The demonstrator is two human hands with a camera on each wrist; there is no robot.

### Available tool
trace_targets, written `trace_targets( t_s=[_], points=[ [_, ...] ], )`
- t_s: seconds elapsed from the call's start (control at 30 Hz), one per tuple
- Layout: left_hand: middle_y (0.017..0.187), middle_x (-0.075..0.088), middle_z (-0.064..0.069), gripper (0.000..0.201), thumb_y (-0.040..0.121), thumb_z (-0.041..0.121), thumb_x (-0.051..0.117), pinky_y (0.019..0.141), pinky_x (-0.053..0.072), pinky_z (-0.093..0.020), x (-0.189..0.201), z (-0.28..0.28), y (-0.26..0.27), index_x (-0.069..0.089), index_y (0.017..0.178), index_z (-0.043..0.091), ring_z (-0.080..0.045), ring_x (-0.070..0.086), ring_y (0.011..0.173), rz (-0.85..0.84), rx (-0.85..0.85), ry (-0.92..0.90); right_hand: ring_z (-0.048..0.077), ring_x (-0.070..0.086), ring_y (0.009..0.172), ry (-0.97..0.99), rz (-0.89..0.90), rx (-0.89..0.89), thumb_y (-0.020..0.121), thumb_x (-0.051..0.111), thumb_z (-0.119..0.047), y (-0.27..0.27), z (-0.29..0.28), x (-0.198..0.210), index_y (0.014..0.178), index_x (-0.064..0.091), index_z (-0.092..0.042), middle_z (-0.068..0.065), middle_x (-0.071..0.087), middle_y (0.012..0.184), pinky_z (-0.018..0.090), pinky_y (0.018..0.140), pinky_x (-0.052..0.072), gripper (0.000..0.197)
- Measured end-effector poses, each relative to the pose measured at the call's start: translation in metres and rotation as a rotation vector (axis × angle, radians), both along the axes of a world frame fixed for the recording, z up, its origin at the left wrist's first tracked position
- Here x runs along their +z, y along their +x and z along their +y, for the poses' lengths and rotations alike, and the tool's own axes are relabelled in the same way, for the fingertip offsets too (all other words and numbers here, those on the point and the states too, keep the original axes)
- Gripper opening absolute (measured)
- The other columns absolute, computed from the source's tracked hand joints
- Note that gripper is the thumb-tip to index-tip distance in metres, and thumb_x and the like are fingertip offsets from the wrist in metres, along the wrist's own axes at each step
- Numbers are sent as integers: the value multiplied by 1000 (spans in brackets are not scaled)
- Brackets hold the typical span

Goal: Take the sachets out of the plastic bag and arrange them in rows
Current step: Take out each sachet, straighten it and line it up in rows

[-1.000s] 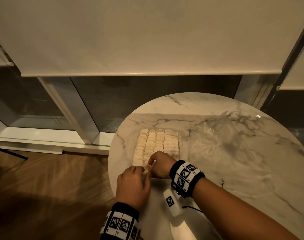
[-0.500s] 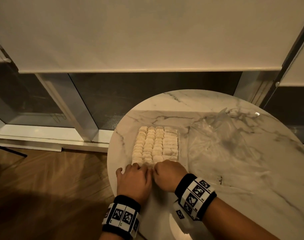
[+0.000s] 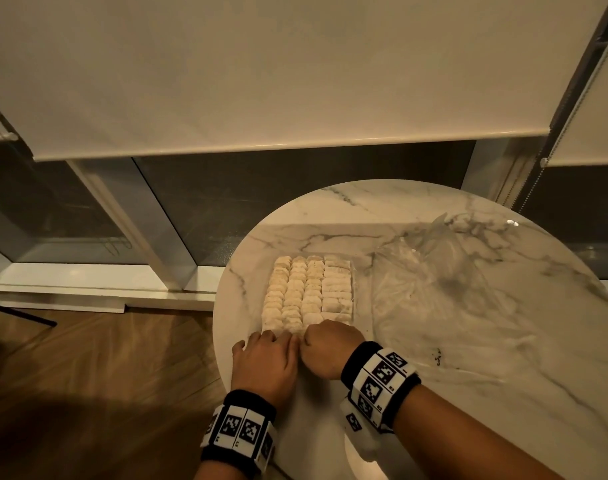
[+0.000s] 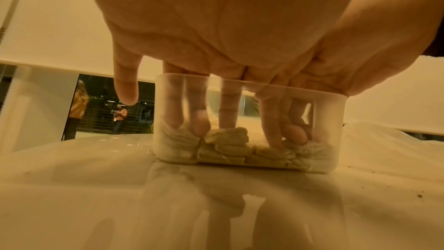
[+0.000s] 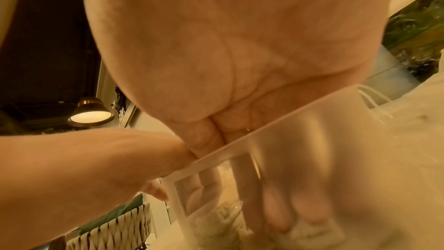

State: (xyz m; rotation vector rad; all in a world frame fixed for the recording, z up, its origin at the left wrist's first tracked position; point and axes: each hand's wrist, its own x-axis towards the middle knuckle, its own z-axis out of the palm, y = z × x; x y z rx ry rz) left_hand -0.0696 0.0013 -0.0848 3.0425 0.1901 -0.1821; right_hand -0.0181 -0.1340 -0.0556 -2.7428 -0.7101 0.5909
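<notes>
Head view shows your round marble table (image 3: 468,358) beside a window with lowered blinds (image 3: 261,81). Your left hand (image 3: 264,363) and right hand (image 3: 330,351) reach straight-fingered into the clear box (image 4: 250,126), pressing the rowed sachets (image 3: 307,292); the plastic bag (image 3: 444,271) lies just right.

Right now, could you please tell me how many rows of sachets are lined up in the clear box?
4 rows run side by side from the near wall of the clear box to the far wall. Their near ends are hidden under the left hand and right hand.

Dim amber light, table (image 3: 503,341) glare, edge warping, blurred right wrist view.
</notes>
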Motion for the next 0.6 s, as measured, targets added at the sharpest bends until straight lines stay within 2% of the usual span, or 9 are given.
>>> trace_targets(
  t_s=[0.13, 0.23, 0.33, 0.43, 0.6],
  points=[
    [111, 65, 8, 44, 102, 49, 21, 100, 37, -40, 1, 2, -1, 61, 110, 34, -14, 56, 107, -28, -15, -5, 31, 62, 108, -6, -15, -11, 100, 34, -36, -1, 0, -1, 115, 65, -10, 13, 65, 120, 36, 89, 48, 43],
    [110, 64, 10, 48, 101, 50, 21, 104, 33, -44, 3, 3, -1, 65, 107, 33, -12, 56, 107, -26, -14, 14, 30, 64, 104, 0, -28, -10, 100, 34, -36, -2, 0, -2, 112, 66, -10, 12, 66, 117, 34, 84, 47, 42],
    [111, 62, 12, 43, 101, 48, 22, 100, 33, -43, 6, 1, 0, 62, 109, 34, -12, 55, 107, -38, -47, 45, 31, 64, 99, 32, -33, -14, 98, 37, -33, -2, 0, -2, 104, 67, -9, 13, 67, 112, 33, 79, 46, 39],
    [113, 62, 10, 41, 102, 47, 23, 93, 35, -42, 3, 1, 0, 61, 108, 33, -15, 54, 107, 6, -47, -3, 32, 63, 103, 35, -6, -19, 97, 38, -33, -1, 0, -1, 108, 65, -7, 15, 66, 115, 35, 83, 48, 39],
    [118, 61, 10, 42, 103, 45, 23, 93, 34, -41, 1, 1, 0, 62, 107, 32, -16, 50, 110, 39, -36, -50, 32, 62, 106, 2, 34, 1, 97, 37, -34, 3, 1, 1, 109, 65, -9, 15, 66, 118, 36, 87, 50, 39]
  ],
)
